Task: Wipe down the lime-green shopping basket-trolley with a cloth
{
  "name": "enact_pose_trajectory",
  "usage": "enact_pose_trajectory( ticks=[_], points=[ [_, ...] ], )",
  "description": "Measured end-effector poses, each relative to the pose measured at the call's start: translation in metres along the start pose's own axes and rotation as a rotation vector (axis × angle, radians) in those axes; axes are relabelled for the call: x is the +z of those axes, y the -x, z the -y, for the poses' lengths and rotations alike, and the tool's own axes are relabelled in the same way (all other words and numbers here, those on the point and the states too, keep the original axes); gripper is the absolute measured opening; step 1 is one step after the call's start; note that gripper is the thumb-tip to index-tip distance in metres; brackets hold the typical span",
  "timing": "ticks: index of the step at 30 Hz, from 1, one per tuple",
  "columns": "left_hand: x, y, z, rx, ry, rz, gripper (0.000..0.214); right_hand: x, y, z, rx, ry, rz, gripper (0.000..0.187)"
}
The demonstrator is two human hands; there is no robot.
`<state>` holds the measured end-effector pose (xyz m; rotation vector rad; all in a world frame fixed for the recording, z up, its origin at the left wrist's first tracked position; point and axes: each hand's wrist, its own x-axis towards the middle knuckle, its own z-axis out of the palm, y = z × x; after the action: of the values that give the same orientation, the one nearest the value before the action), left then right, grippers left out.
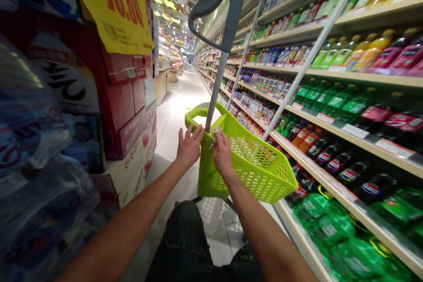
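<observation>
In front of my knees stands a lime-green shopping basket with a perforated wall. A grey metal pole rises from its near end to a dark grey loop handle. My left hand rests on the basket's rim just left of the pole, its fingers stretched out and holding nothing. To the right of the pole, my right hand is closed around a crumpled pale wipe, close against the rim. The part of the wipe inside the fingers is hidden.
Shelves of drink bottles line the right side, with wrapped green bottles at the bottom. On the left are stacked red cartons, plastic-wrapped packs and a yellow price sign. A tiled aisle runs ahead between them.
</observation>
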<state>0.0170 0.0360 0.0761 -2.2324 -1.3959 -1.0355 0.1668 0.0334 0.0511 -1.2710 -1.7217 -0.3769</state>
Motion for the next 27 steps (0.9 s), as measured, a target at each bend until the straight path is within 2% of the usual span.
enact_pose_trajectory(
  ticks=[2, 4, 7, 10, 13, 15, 20, 22, 25, 27],
  points=[
    [0.000, 0.002, -0.002, 0.005, -0.003, -0.011, 0.055, -0.012, 0.010, -0.016, 0.004, 0.039, 0.030, 0.040],
    [0.002, 0.004, -0.009, -0.002, -0.001, -0.035, 0.055, -0.033, 0.031, -0.043, 0.046, 0.094, 0.048, 0.040],
    [0.012, 0.005, -0.029, 0.086, 0.011, -0.032, 0.053, -0.056, 0.053, -0.072, 0.127, 0.170, 0.008, 0.039],
    [0.024, 0.002, -0.051, 0.221, 0.021, 0.058, 0.050, -0.049, 0.048, -0.066, 0.077, 0.133, 0.005, 0.039],
    [0.032, 0.000, -0.063, 0.233, 0.011, 0.132, 0.048, -0.035, 0.036, -0.056, 0.001, 0.087, 0.033, 0.040],
    [0.033, 0.000, -0.063, 0.226, 0.000, 0.151, 0.048, -0.041, 0.041, -0.066, 0.005, 0.112, 0.045, 0.041],
    [0.032, 0.003, -0.069, 0.193, -0.031, 0.179, 0.049, -0.084, 0.081, -0.114, 0.164, 0.263, -0.016, 0.038],
    [0.035, 0.006, -0.079, 0.222, -0.036, 0.202, 0.049, -0.086, 0.086, -0.115, 0.167, 0.268, -0.027, 0.039],
    [0.039, 0.011, -0.091, 0.248, -0.049, 0.240, 0.050, -0.074, 0.084, -0.104, 0.060, 0.210, 0.027, 0.041],
    [0.040, 0.013, -0.093, 0.246, -0.061, 0.258, 0.052, -0.076, 0.088, -0.108, 0.031, 0.206, 0.047, 0.041]
  ],
)
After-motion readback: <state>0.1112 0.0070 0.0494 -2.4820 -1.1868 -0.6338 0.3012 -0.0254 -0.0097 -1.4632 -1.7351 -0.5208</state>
